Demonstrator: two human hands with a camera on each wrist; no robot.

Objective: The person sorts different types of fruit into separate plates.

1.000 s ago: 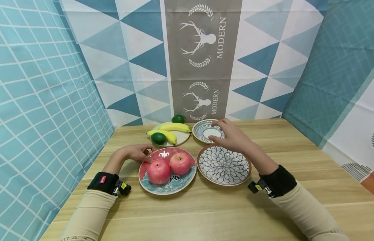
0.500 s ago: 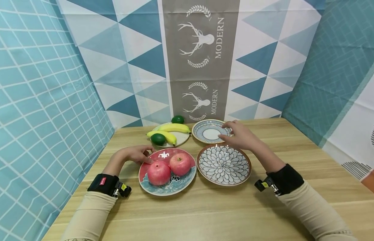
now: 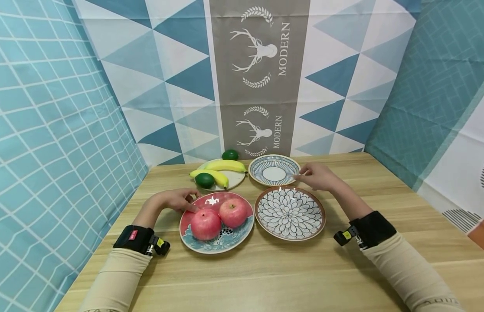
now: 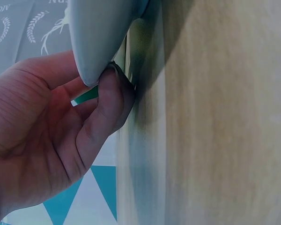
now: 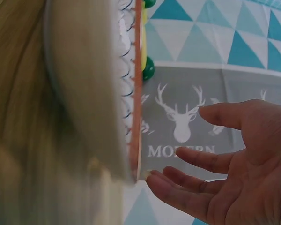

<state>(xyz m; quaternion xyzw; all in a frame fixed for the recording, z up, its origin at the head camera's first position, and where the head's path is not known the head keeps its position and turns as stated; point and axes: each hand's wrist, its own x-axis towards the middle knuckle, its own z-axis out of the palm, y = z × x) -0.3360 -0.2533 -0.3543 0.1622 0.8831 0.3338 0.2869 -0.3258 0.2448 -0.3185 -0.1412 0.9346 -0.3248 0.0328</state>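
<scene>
My left hand (image 3: 178, 199) holds the left rim of a red-and-blue plate (image 3: 229, 246), which bears two red apples (image 3: 233, 212). In the left wrist view, the thumb lies over the rim of this plate (image 4: 100, 33), fingers curled beneath. My right hand (image 3: 319, 177) is at the right rim of a small blue-striped plate (image 3: 274, 173) at the back. In the right wrist view, the thumb and fingers of that hand (image 5: 243, 159) are spread apart, fingertips beside a brown-rimmed plate (image 5: 136, 108), which overlaps the space in front of them.
The brown-rimmed flower plate (image 3: 290, 214) stands right of the apple plate. At the back left, a pale plate (image 3: 237, 177) bears two bananas (image 3: 226, 165) and a dark green fruit (image 3: 204, 180). Another green fruit (image 3: 230, 154) lies behind. Patterned cloth walls border the wooden table (image 3: 242, 281).
My right hand has moved right and slightly down from over the striped plate to its right rim, its fingers drawing closer together. My left hand and the fruit stay in place.
</scene>
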